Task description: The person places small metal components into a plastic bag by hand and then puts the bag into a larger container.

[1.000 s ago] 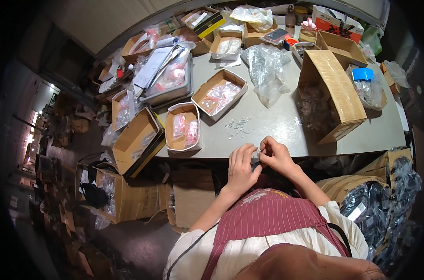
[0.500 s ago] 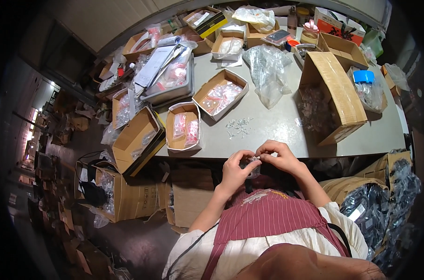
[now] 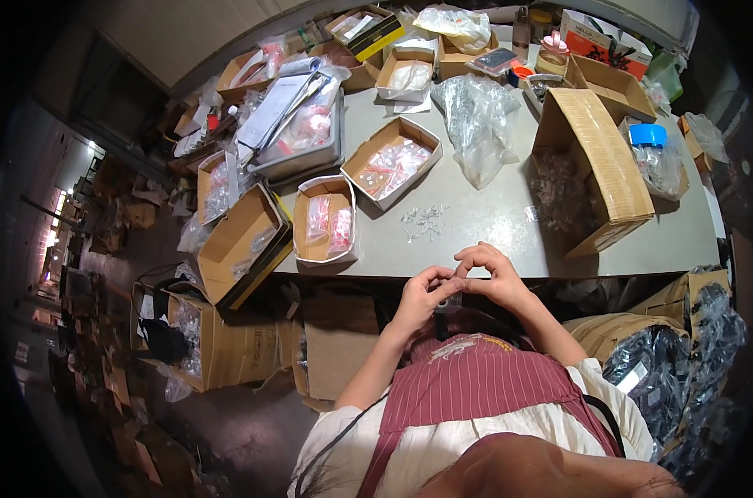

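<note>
Just off the table's front edge, my two hands meet with their fingertips together. My left hand (image 3: 427, 297) is closed on a small clear plastic bag (image 3: 453, 302), which hangs partly hidden below the fingers. Thumb and index finger of my right hand (image 3: 494, 278) press together at the bag's top; whatever they pinch is too small to make out. On the table just beyond my hands lies a loose scatter of small shiny metal pieces (image 3: 424, 222). Left of them stand a small open box (image 3: 355, 249) with red-and-clear packets and another box (image 3: 433, 162) of similar packets.
A large cardboard carton (image 3: 613, 158) lies on its side at the right, clear bags inside. A grey bin (image 3: 341, 137) with papers and packets stands at the back left. A yellow-and-black box (image 3: 227, 266) leans at the table's left edge. A crumpled plastic bag (image 3: 478, 133) lies farther back.
My right fingers have shifted slightly, the index finger now arched over the thumb. The bag shows less below my left hand. The things on the table have not moved.
</note>
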{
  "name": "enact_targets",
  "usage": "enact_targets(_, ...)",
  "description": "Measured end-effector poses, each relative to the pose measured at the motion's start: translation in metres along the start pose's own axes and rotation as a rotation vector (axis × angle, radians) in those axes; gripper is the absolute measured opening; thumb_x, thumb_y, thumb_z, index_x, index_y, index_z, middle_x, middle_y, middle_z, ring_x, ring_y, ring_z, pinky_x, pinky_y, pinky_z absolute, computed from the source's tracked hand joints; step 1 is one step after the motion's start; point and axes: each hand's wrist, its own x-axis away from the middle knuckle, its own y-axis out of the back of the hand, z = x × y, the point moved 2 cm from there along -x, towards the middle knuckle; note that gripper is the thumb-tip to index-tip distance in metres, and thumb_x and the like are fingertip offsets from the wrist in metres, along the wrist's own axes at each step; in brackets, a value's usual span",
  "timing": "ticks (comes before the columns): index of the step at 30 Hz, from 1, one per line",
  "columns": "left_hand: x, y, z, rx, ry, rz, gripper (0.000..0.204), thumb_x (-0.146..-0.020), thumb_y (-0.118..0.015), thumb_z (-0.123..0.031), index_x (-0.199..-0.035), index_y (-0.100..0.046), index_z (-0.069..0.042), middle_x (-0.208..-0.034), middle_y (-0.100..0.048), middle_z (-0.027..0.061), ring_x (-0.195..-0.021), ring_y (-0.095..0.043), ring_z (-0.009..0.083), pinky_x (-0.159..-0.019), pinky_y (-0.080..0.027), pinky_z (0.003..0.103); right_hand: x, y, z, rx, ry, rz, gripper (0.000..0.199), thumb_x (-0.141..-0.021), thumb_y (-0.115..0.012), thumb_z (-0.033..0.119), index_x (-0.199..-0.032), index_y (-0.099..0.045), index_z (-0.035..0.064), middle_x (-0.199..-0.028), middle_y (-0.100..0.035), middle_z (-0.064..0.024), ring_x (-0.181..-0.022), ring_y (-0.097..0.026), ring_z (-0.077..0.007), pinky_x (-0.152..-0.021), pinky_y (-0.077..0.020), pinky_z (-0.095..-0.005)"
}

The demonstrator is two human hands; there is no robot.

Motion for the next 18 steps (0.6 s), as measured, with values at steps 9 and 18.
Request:
enact_targets(9, 0.007, 0.007, 0.000, 0.282, 0.148, -0.060, 0.028, -0.099, -0.067, -0.025, -0.113, -0.063, -0.001, -0.085, -0.066, 0.0038, -0.074, -0.064, 0.0113, -0.069, -0.052, 0.024, 0.003, -0.001, -0.007, 0.119, -0.001, -0.088, 0.015, -0.083, -0.077, 0.025, -0.091, -0.072, 0.0140, -0.103, -0.073, 0.0014, -0.139, -0.049, -0.0272, -0.121, -0.0094, -0.0599)
enact_targets(18, 0.012, 0.034, 0.012, 0.333, -0.087, -0.415, 0.014, -0.093, -0.067, -0.007, -0.103, -0.058, -0.003, -0.073, -0.057, -0.0004, -0.066, -0.055, 0.0079, -0.065, -0.046, 0.023, -0.004, 0.009, 0.008, 0.335, 0.081, -0.192, 0.011, -0.084, -0.073, 0.019, -0.095, -0.072, 0.0147, -0.106, -0.073, 0.0043, -0.146, -0.037, -0.0350, -0.119, -0.0057, -0.0624)
